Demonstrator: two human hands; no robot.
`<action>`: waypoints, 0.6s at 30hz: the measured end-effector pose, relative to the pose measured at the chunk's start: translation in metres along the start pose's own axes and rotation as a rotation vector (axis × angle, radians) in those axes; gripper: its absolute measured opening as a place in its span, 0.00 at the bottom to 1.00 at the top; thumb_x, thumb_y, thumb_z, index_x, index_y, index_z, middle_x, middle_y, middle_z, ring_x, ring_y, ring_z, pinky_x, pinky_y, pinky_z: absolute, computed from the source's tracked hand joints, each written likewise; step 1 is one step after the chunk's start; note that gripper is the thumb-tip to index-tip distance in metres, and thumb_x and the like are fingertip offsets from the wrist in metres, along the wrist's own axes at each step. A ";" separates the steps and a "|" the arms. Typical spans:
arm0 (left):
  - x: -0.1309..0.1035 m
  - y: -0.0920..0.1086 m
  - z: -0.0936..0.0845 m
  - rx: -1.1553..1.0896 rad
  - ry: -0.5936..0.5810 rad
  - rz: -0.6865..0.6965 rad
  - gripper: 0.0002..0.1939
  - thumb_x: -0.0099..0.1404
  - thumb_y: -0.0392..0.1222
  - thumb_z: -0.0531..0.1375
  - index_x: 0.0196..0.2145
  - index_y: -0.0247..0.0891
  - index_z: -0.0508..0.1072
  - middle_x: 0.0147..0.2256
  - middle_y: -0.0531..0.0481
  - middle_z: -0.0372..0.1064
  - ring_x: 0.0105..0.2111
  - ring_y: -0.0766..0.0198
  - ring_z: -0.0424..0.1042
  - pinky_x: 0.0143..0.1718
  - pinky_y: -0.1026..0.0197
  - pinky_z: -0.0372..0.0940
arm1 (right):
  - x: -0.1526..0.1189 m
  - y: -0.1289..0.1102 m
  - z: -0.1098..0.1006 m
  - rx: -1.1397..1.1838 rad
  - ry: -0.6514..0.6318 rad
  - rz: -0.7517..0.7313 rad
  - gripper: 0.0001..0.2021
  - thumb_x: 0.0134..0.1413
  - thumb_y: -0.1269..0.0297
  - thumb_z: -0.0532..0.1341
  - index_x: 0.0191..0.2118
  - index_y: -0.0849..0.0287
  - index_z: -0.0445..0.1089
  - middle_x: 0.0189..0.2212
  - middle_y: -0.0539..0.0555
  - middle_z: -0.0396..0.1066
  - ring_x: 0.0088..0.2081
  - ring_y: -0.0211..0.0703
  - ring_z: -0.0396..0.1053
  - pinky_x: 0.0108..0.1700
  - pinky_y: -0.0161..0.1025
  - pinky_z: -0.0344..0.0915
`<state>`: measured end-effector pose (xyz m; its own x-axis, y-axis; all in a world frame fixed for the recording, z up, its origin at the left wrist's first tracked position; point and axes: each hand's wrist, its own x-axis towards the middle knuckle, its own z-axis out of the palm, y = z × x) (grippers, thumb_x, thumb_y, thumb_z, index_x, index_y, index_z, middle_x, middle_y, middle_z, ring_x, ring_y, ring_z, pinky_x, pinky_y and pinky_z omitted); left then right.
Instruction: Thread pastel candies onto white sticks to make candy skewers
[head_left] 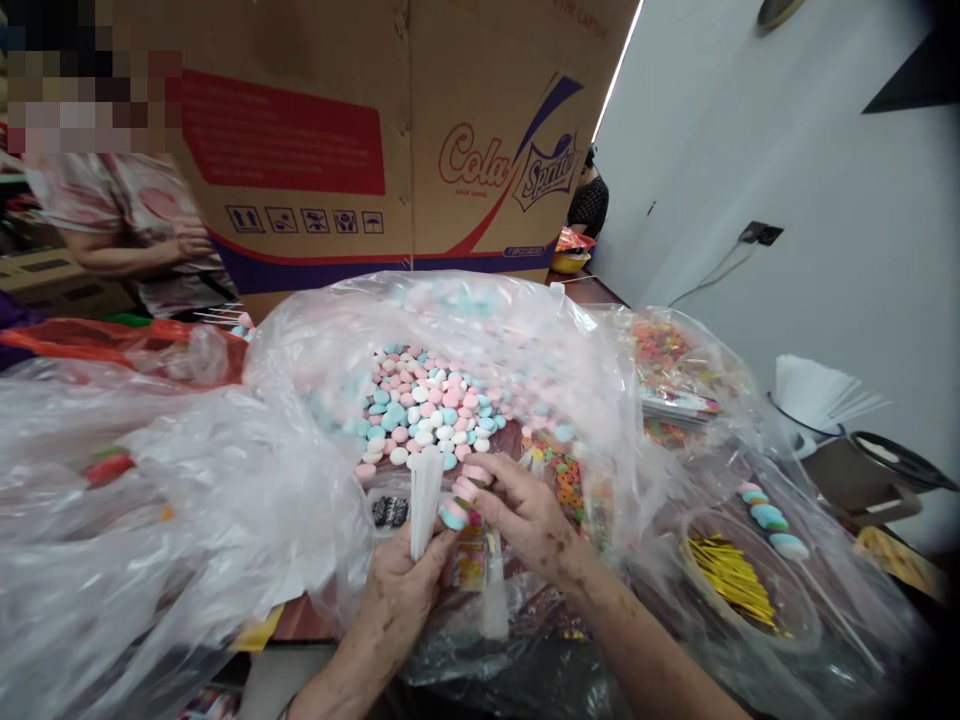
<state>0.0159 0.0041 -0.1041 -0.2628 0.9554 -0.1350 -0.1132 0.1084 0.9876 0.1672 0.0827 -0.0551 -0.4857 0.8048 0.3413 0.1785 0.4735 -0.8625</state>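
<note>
1. At far left, a co-worker in a pink-and-white patterned top (127, 195) stands behind a rumpled orange-red plastic bag (90, 338); crumpled clear plastic sheeting (217, 510) covers the near area.
2. A tall brown cardboard carton with red and purple printing (322, 225) stands behind the work.
3. The left hand (409, 580) is clamped around an upright bundle of narrow, translucent white strips (426, 500).
4. Beyond it, loose pink, white and pale-blue rounded sweets (427, 405) lie at the mouth of a large clear bag (450, 290).
5. A short stack of pink and blue sweets with green layers (463, 492) is between the hands, just beside the bundle; the right hand (529, 515) pinches it between thumb and fingers.
6. At right, a round clear bowl (804, 625) holds shiny gold strips (731, 580), near a dark grey jug (862, 480).
</note>
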 end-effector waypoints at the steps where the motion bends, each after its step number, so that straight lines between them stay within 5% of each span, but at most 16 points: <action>1: -0.001 0.004 0.000 0.001 -0.022 -0.023 0.20 0.56 0.59 0.65 0.25 0.37 0.74 0.15 0.56 0.62 0.14 0.68 0.57 0.16 0.65 0.52 | -0.001 -0.001 0.003 0.041 0.031 0.038 0.16 0.63 0.60 0.61 0.53 0.58 0.72 0.47 0.56 0.73 0.47 0.46 0.73 0.49 0.40 0.71; 6: -0.005 0.017 -0.001 0.039 -0.121 -0.139 0.23 0.54 0.62 0.63 0.24 0.37 0.71 0.16 0.53 0.67 0.12 0.70 0.58 0.14 0.66 0.49 | 0.000 0.004 0.005 0.259 0.162 0.172 0.20 0.59 0.59 0.65 0.56 0.55 0.70 0.44 0.54 0.73 0.46 0.46 0.73 0.49 0.40 0.72; 11: -0.003 0.003 -0.003 0.065 -0.116 -0.114 0.24 0.55 0.63 0.63 0.23 0.36 0.71 0.15 0.55 0.63 0.12 0.71 0.56 0.13 0.68 0.47 | 0.005 0.002 0.005 0.605 0.219 0.200 0.42 0.50 0.60 0.71 0.67 0.48 0.51 0.53 0.55 0.70 0.51 0.49 0.71 0.49 0.44 0.74; 15: -0.002 -0.004 -0.004 0.004 -0.083 -0.089 0.27 0.52 0.65 0.65 0.31 0.34 0.74 0.17 0.54 0.67 0.11 0.71 0.55 0.12 0.67 0.45 | 0.006 0.001 0.016 0.695 0.191 0.201 0.37 0.48 0.57 0.72 0.62 0.53 0.56 0.49 0.57 0.72 0.49 0.51 0.72 0.48 0.48 0.75; 18: -0.002 -0.002 -0.005 -0.020 -0.083 -0.097 0.28 0.51 0.66 0.67 0.29 0.35 0.73 0.16 0.54 0.66 0.11 0.72 0.53 0.13 0.67 0.45 | 0.005 0.003 0.019 0.660 0.149 0.167 0.33 0.48 0.53 0.72 0.57 0.52 0.59 0.45 0.56 0.74 0.45 0.50 0.74 0.47 0.49 0.75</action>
<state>0.0115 0.0009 -0.1065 -0.1696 0.9603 -0.2217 -0.1534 0.1965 0.9684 0.1486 0.0814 -0.0626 -0.3661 0.9107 0.1915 -0.3399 0.0607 -0.9385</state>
